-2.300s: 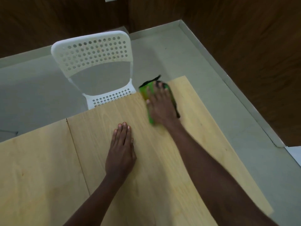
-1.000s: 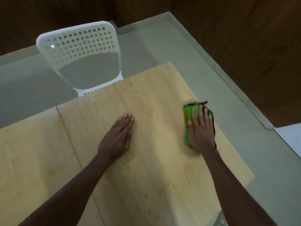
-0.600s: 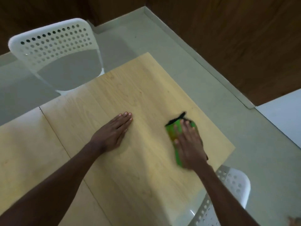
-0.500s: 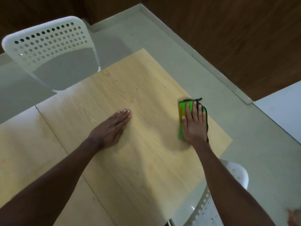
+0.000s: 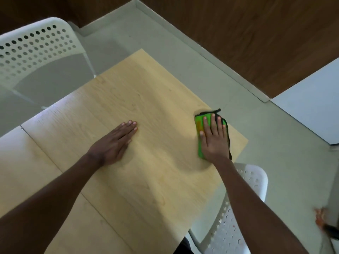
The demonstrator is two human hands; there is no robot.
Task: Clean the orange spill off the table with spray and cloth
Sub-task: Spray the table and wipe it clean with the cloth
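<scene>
A folded green cloth (image 5: pixel 198 125) with black edging and an orange stain lies near the right edge of the light wooden table (image 5: pixel 146 99). My right hand (image 5: pixel 214 138) presses flat on the cloth, fingers spread, covering most of it. My left hand (image 5: pixel 114 143) rests palm down on the bare tabletop in the middle, holding nothing. No spray bottle is in view. I see no clear orange spill on the wood.
A white perforated chair (image 5: pixel 34 52) stands beyond the table's far left side. A second white chair (image 5: pixel 236 213) sits under my right forearm at the near right corner. Grey floor and a dark wooden wall (image 5: pixel 256 33) surround the table.
My right hand has swept the cloth from the table's far edge to its right edge, with a pass back toward the middle. My left hand stayed flat in place. The view shifted.
</scene>
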